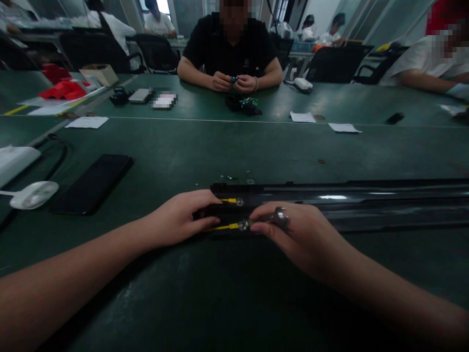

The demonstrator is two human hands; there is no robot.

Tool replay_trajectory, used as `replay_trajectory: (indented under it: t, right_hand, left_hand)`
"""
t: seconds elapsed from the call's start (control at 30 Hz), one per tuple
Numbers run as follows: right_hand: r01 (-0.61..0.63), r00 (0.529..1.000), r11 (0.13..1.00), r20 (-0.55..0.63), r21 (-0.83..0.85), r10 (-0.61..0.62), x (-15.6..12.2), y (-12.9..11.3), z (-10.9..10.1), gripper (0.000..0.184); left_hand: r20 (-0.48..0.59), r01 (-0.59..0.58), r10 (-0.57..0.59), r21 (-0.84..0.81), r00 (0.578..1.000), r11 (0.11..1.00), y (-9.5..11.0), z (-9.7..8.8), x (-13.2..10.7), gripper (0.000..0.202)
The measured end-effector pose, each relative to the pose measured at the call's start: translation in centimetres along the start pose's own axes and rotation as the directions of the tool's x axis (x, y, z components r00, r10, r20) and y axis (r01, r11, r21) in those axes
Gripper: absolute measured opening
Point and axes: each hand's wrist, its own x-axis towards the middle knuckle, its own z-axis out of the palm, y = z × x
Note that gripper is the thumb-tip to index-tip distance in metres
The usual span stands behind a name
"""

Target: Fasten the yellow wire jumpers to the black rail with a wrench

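A long black rail [366,203] lies across the green table from the middle to the right edge. My left hand [181,217] grips its left end, fingers curled over the top. Two yellow-marked bolts sit at that end, an upper bolt [239,201] and a lower bolt [242,225]. My right hand [300,234] holds a small metal wrench [277,216], whose head is set on the lower bolt.
A black phone [91,183] and a white fan-like device [32,194] lie at the left. Small loose parts [229,178] sit just beyond the rail. A person in black [232,49] works across the table; paper slips [302,117] lie nearby.
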Motion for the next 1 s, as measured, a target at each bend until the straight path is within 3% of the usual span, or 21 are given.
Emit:
replay_trajectory:
  t: [0.37, 0.6, 0.83, 1.0]
  right_hand:
    - [0.074, 0.997, 0.992, 0.0, 0.098, -0.075, -0.21, 0.17, 0.27, 0.018]
    - [-0.005, 1.0, 0.998, 0.001, 0.066, 0.005, 0.18, 0.17, 0.16, 0.01]
    - [0.067, 0.997, 0.992, -0.032, 0.103, -0.064, -0.15, 0.2, 0.54, 0.019]
    - [0.005, 0.997, 0.992, -0.076, 0.128, 0.004, -0.26, -0.12, 1.07, 0.014]
  left_hand:
    - [0.001, -0.009, 0.009, -0.015, 1.0, 1.0, 0.0, 0.02, 0.0, 0.023]
    - [0.009, 0.004, -0.004, -0.004, 1.0, 1.0, 0.08, -0.04, 0.02, 0.023]
    - [0.001, -0.011, 0.011, -0.012, 1.0, 1.0, -0.09, 0.05, 0.0, 0.024]
    - [-0.004, -0.004, 0.004, -0.005, 1.0, 1.0, 0.06, -0.02, 0.04, 0.024]
